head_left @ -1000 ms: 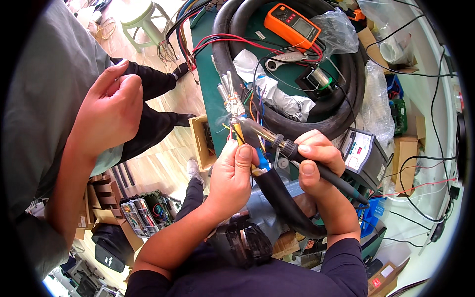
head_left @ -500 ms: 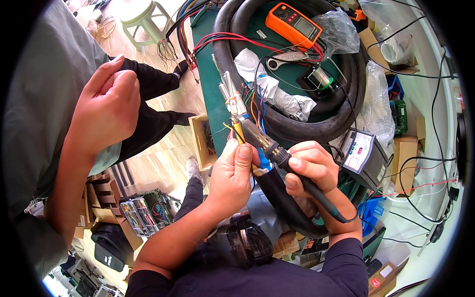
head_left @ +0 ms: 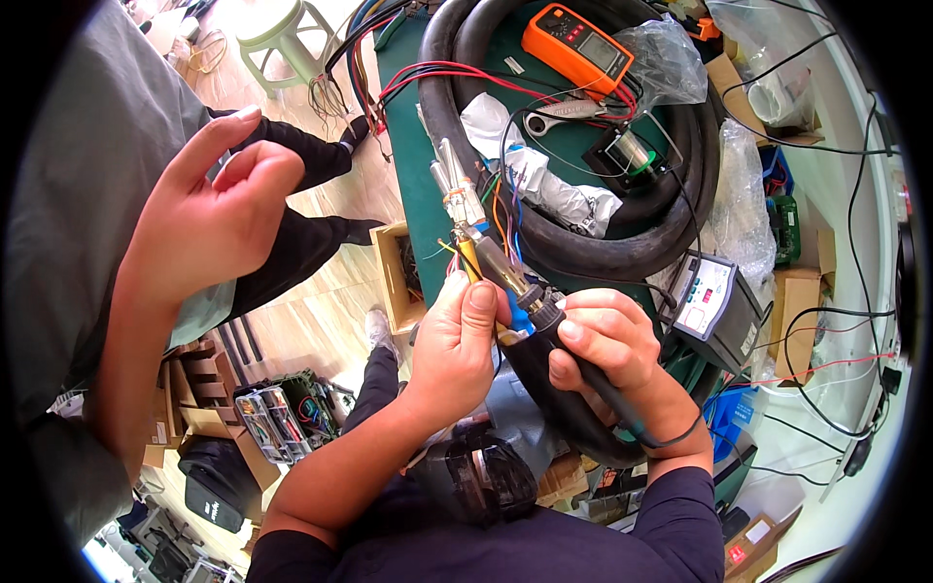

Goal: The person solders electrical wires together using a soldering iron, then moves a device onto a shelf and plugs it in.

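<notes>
Currently I am pinching a yellow strip (head_left: 468, 257) between the thumb and forefinger of my left hand (head_left: 455, 345), its other fingers curling toward the palm. My right hand (head_left: 614, 340) is gripping the soldering iron (head_left: 501, 264), thumb and fingers closing around its dark handle from opposite sides. The metal barrel is slanting up and leftward, and its tip is pointing at the base of some metal pins (head_left: 454, 167); whether it is touching them I cannot tell. A thick black cable (head_left: 549, 389) is running beneath my right hand, and coloured wires (head_left: 501, 222) are fanning out beside the pins over the green tabletop (head_left: 413, 146). Beyond, a black coil (head_left: 697, 185) is circling a crumpled white packet (head_left: 559, 189), and an orange meter (head_left: 577, 49) is lying near a wrench (head_left: 564, 115). A co-worker's hand (head_left: 199, 223) is hovering to my left.
</notes>
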The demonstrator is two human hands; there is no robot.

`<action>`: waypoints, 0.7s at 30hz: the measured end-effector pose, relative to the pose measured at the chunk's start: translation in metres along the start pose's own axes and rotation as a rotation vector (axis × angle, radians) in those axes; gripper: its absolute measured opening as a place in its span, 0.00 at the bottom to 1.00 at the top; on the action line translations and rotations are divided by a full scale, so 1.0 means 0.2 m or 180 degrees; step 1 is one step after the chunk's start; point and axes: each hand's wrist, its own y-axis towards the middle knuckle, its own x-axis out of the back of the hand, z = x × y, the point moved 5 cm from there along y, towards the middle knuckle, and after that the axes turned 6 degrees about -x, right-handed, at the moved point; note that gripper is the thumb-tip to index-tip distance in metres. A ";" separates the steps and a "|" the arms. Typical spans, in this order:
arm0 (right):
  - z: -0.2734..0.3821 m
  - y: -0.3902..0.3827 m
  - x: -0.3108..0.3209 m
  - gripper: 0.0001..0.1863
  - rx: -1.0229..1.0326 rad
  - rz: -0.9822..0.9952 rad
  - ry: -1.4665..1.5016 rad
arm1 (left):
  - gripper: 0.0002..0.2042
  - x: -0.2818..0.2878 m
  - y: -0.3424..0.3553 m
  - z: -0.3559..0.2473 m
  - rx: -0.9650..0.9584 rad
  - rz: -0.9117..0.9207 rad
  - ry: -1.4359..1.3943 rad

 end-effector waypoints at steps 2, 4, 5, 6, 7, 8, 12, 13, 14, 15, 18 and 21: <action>0.00 -0.01 0.00 0.16 0.0048 0.0002 -0.0141 | 0.18 0.00 0.01 0.01 -0.0091 0.0029 0.0144; 0.00 -0.01 0.00 0.15 0.0072 -0.0022 -0.0179 | 0.18 -0.01 0.02 0.00 -0.0096 0.0018 0.0083; 0.00 -0.01 0.00 0.15 0.0081 -0.0031 -0.0163 | 0.18 -0.01 0.02 -0.01 -0.0101 0.0000 0.0059; 0.00 -0.01 0.00 0.15 0.0088 -0.0040 -0.0151 | 0.18 -0.01 0.01 -0.01 -0.0084 -0.0003 0.0051; 0.00 -0.01 0.00 0.15 0.0097 -0.0046 -0.0140 | 0.18 -0.01 0.01 -0.01 -0.0069 -0.0007 0.0039; 0.00 -0.01 -0.01 0.15 0.0090 -0.0051 -0.0133 | 0.18 -0.01 0.01 -0.01 -0.0053 -0.0007 0.0027; 0.00 -0.01 0.00 0.17 -0.0007 -0.0052 -0.0082 | 0.18 -0.01 0.01 -0.01 -0.0022 0.0017 0.0110; 0.00 -0.01 0.00 0.17 -0.0042 -0.0046 -0.0057 | 0.18 0.00 0.01 -0.01 -0.0031 0.0016 0.0148; 0.00 -0.02 0.01 0.17 -0.0127 -0.0063 0.0059 | 0.18 0.00 0.01 -0.01 -0.0040 0.0017 0.0186; 0.00 -0.02 0.04 0.17 -0.0214 -0.0080 0.0174 | 0.18 0.00 0.01 0.00 -0.0009 0.0007 0.0109; -0.02 -0.07 0.10 0.17 -0.0528 -0.0672 0.0339 | 0.17 0.00 0.00 0.03 0.0066 -0.0007 -0.0112; -0.06 -0.10 0.13 0.17 -0.1694 -0.1339 0.1643 | 0.16 0.00 -0.01 0.05 0.0064 -0.0023 -0.0236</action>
